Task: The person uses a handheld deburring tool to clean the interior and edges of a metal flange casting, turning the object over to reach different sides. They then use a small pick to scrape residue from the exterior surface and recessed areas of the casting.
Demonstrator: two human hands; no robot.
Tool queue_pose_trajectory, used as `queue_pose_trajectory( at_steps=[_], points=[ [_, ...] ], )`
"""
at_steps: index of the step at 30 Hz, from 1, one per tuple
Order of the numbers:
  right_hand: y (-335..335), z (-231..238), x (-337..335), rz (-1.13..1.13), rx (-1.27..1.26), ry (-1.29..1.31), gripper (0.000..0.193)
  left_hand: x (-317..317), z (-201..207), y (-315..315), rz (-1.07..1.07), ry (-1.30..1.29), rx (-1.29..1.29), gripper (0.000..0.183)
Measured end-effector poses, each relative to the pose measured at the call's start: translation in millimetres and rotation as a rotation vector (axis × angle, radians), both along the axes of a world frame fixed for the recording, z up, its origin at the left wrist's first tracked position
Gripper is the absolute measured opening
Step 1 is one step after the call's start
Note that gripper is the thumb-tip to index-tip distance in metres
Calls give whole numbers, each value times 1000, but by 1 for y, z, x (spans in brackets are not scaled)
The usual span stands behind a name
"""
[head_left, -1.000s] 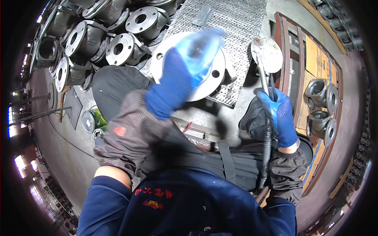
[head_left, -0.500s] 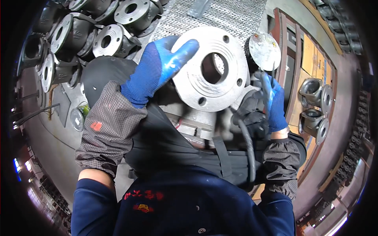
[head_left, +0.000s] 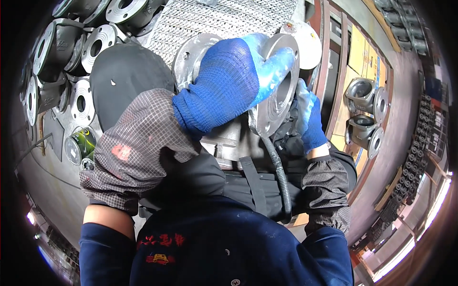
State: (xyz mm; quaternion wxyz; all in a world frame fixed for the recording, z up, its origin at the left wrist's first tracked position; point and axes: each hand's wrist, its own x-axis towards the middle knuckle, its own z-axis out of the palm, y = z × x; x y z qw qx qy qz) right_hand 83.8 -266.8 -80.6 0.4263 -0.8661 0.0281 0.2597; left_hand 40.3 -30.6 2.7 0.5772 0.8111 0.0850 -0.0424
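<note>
A grey flanged valve body (head_left: 268,114) stands on edge in front of me, its holed ring face turned to the right. My left hand (head_left: 234,76), in a blue coated glove, is closed on it, thumb on the rim of the near flange. The body's other flange (head_left: 186,62) shows beyond my wrist. Close to the right flange is my gloved right hand (head_left: 311,119), fingers bent round something dark that I cannot make out. A black ribbed hose (head_left: 278,167) runs from below the flange toward my lap.
Several similar castings (head_left: 52,52) are piled at the far left. A textured metal sheet (head_left: 219,21) lies ahead, with a pale round disc (head_left: 303,45) to its right. Two castings (head_left: 365,124) rest on cardboard at the right. A green tin (head_left: 81,145) stands left of my knee.
The valve body has turned, so its ring face now points right instead of up at me. My left hand has moved right with it; my right hand stays beside it.
</note>
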Motion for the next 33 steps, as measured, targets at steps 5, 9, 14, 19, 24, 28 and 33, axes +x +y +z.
queue_pose_trajectory(
  at_steps=[5, 9, 14, 19, 24, 28, 33],
  points=[
    [6, 6, 0, -164, 151, 127, 36, 5, 1, -4, 24, -42, 100, 46],
    [18, 26, 3, -354, 26, 244, 69, 13, -2, -8, 50, -42, 51, 53],
    [-1, 43, 19, -293, 81, 140, 77, 22, 5, 1, -19, 46, 119, 64],
    [-19, 63, 13, -94, 35, 2, 50, 26, -3, -5, 46, -35, 146, 58],
    [-43, 29, -7, -243, 168, 71, 38, 24, -7, -6, 40, -44, 124, 59],
    [-36, 26, -15, -256, 176, 45, 37, 26, -12, -9, 77, -143, 146, 57],
    [-30, 28, -6, -18, 204, -258, 35, 23, -11, -7, 103, -127, 33, 56]
  ],
)
